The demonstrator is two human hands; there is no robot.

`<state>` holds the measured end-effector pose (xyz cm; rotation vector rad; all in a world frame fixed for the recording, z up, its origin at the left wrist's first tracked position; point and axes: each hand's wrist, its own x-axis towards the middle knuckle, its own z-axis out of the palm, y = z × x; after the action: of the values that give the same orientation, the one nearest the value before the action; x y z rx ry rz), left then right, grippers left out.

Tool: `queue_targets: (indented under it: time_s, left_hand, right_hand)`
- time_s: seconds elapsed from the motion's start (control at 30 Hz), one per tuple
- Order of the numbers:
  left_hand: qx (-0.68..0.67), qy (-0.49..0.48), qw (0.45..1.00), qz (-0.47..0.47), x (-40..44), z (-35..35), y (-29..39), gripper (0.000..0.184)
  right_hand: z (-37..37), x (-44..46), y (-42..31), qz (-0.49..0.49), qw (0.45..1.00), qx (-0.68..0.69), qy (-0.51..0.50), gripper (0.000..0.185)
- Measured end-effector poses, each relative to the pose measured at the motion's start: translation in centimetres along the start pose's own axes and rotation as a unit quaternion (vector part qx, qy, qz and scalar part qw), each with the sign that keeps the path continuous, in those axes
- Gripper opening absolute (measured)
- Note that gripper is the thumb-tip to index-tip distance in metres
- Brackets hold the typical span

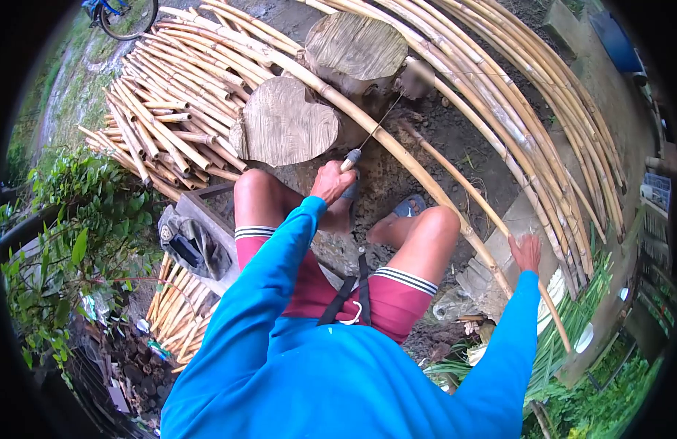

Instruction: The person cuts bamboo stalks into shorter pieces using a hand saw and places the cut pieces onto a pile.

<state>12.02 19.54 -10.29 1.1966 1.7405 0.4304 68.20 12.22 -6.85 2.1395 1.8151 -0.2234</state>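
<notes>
The long bamboo pole (419, 170) slants past the heart-shaped stump (291, 124), far left to near right, crossed by a blade (383, 118). Nearer the stump, the left hand (330, 183) wraps the blade's handle (351, 159), pole ahead-right; well right of it, the right hand (527, 252) spreads over a thinner pole (466, 186).

No lettering, label, brand, number or sign can be read. A small round mark (165, 232) is borne by the dark cloth item (212, 252), but its details are too small to be made out.
</notes>
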Motion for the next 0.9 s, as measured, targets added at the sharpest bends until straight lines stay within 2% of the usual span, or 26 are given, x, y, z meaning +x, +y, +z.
queue_targets:
  time_s: [0.07, 0.1, 0.13, 0.2, 0.27, 0.33, 0.37, 0.4, 0.43, 0.5, 0.67, 0.7, 0.8, 0.87, 0.9]
  left_hand:
    - [-0.008, -0.027, 0.999, -0.022, -0.2, -0.4, 0.5, 0.043]
    - [0.011, -0.009, 1.000, 0.023, 0.0, -0.4, 0.1, 0.044]
    - [0.008, 0.001, 1.000, 0.017, 0.3, 0.0, -0.5, 0.045]
    - [0.024, 0.014, 0.999, 0.027, 0.5, 0.2, -1.0, 0.049]
    - [0.031, 0.012, 0.999, 0.019, 0.0, -0.2, -0.5, 0.052]
    - [0.021, 0.029, 0.999, 0.027, 0.1, 0.1, -0.9, 0.052]
    - [0.018, 0.036, 0.999, 0.027, 0.0, 0.2, -0.8, 0.052]
    - [0.014, 0.041, 0.999, 0.027, -0.5, 0.0, -0.2, 0.052]
    - [0.007, 0.043, 0.999, 0.022, -0.8, 0.0, 0.2, 0.052]
    - [0.005, 0.042, 0.999, 0.014, -1.2, -0.3, 0.6, 0.052]
    - [-0.029, 0.010, 0.999, 0.045, -2.8, 0.4, 2.0, 0.041]
    - [-0.020, 0.004, 0.998, 0.051, -3.0, 1.0, 2.2, 0.040]
    - [-0.070, 0.020, 0.994, 0.083, -3.0, 3.9, 1.2, 0.039]
    - [-0.054, 0.007, 0.998, 0.035, -3.8, 4.4, 2.7, 0.039]
    - [-0.069, 0.021, 0.997, 0.029, -3.9, 4.9, 2.1, 0.039]
  right_hand:
    - [1.7, 3.9, -3.0, -0.066, 0.982, 0.115, 0.132, 0.046]
    - [0.6, 5.2, -6.3, -0.080, 0.964, 0.223, 0.118, 0.043]
    - [-1.4, 6.0, -11.4, -0.098, 0.933, 0.331, 0.104, 0.041]
    - [-5.2, 7.5, -20.1, -0.091, 0.897, 0.429, -0.056, 0.042]
    - [-3.7, 9.5, -26.7, -0.146, 0.887, 0.434, -0.058, 0.049]
    - [-5.5, 9.8, -32.2, -0.201, 0.877, 0.425, -0.097, 0.054]
    - [-5.8, 9.7, -34.0, -0.245, 0.883, 0.392, -0.082, 0.044]
    - [-6.2, 9.7, -35.2, -0.250, 0.882, 0.393, -0.078, 0.044]
    - [-6.1, 9.8, -36.0, -0.236, 0.894, 0.361, -0.121, 0.036]
    - [-1.6, 11.2, -35.5, -0.391, 0.898, 0.182, 0.083, 0.026]
    - [-5.5, 9.6, -34.0, -0.325, 0.935, 0.134, 0.050, 0.025]
    - [-6.6, 8.5, -33.1, -0.316, 0.937, 0.135, 0.056, 0.029]
    - [-9.8, 6.5, -31.1, -0.200, 0.949, 0.242, -0.012, 0.053]
    - [-10.4, 6.1, -30.9, -0.135, 0.948, 0.283, -0.052, 0.064]
    - [-10.0, 6.0, -31.1, -0.130, 0.947, 0.290, -0.052, 0.063]
